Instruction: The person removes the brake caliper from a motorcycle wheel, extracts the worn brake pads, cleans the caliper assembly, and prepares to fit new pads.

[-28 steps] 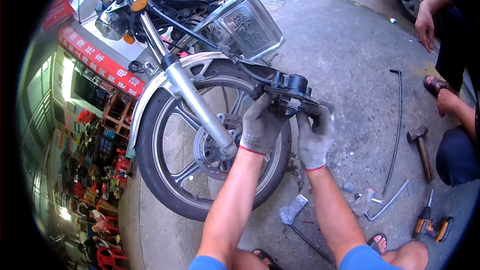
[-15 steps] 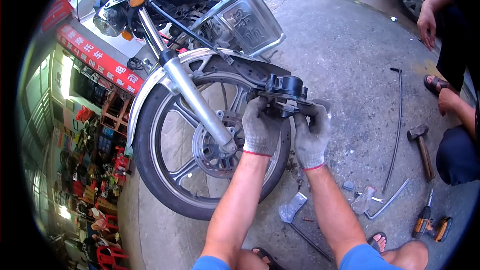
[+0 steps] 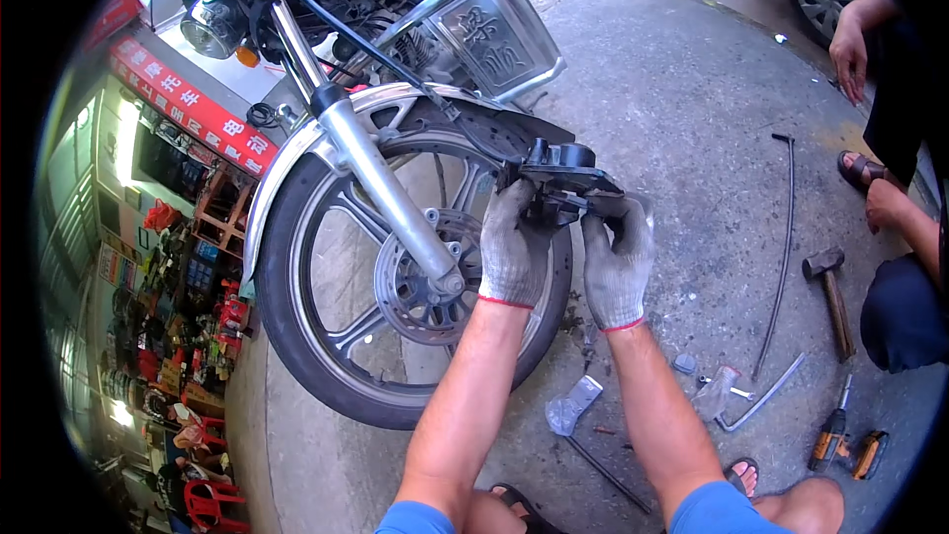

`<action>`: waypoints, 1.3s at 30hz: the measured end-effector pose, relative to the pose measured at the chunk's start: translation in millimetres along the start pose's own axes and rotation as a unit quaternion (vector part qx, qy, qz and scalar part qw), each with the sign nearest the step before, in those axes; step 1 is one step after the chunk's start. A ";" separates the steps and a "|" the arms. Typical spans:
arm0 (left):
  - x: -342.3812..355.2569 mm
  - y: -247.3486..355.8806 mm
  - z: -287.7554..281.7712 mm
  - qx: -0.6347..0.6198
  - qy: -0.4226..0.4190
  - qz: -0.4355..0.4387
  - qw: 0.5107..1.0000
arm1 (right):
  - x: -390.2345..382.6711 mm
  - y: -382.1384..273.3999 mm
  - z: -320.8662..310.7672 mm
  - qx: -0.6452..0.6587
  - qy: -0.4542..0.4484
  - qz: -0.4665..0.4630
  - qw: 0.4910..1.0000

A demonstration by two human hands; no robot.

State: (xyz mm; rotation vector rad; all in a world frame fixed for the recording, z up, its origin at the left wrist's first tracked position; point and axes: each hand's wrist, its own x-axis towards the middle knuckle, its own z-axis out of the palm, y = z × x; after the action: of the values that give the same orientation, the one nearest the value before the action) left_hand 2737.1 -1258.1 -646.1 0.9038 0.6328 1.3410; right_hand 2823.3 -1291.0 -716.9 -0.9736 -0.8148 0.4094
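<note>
A black brake caliper [image 3: 565,170] is held up in front of the motorcycle's front wheel [image 3: 287,336], with a dark hose running to its left end. My left hand [image 3: 514,249], in a grey knit glove with a red cuff edge, grips the caliper's left underside. My right hand [image 3: 621,259], gloved the same way, pinches at its right end; thumb and fingertips meet under the plate, and whether they hold a smaller part there is unclear. The caliper sits apart from the brake disc [image 3: 395,309], which is on the wheel beside the silver fork leg [image 3: 381,188].
On the concrete at right lie a long thin bar [image 3: 781,247], a hammer [image 3: 833,307], an L-shaped wrench [image 3: 766,396], a clear plastic bag [image 3: 719,393], a power driver [image 3: 832,435] and its battery [image 3: 870,455]. Another person's hand [image 3: 848,57] and knee are at far right.
The caliper has tilted slightly, its right end lower, and my right fingers have shifted closer under it. The view has moved a little; the wheel appears slightly further left.
</note>
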 end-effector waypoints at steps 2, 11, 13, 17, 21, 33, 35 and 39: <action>2.0 -1.6 -3.0 0.004 0.007 0.004 1.000 | -5.3 0.7 -2.6 -0.044 0.012 -0.025 0.999; 10.8 -4.8 -10.2 0.185 -0.054 0.061 0.979 | 3.0 -47.8 -2.3 -0.141 0.047 -0.163 0.975; 12.2 -7.0 -13.2 0.160 -0.069 0.041 0.984 | 14.4 -45.7 5.2 -0.219 -0.025 -0.180 0.959; 9.9 -4.5 -13.2 0.130 -0.082 0.019 0.988 | 16.2 -34.7 15.8 -0.231 -0.024 -0.162 0.959; 12.9 -1.4 -24.2 0.117 -0.106 0.003 0.987 | 12.2 -17.7 23.3 -0.215 -0.013 -0.179 0.960; 19.8 -6.6 -38.7 0.144 -0.134 0.058 0.979 | 16.8 -0.4 34.6 -0.235 0.005 -0.163 0.958; 19.4 -4.9 -41.3 0.101 -0.121 0.029 0.987 | 14.7 -1.3 40.3 -0.228 0.014 -0.169 0.959; 15.7 -12.2 -34.5 0.105 -0.073 0.034 0.991 | 14.0 3.9 39.4 -0.232 0.028 -0.188 0.954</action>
State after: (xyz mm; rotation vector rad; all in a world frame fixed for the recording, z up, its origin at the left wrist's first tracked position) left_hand 2717.6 -1236.2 -673.0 1.1914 0.6415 1.2711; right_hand 2802.3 -1257.6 -702.3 -1.2225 -1.0445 -0.1493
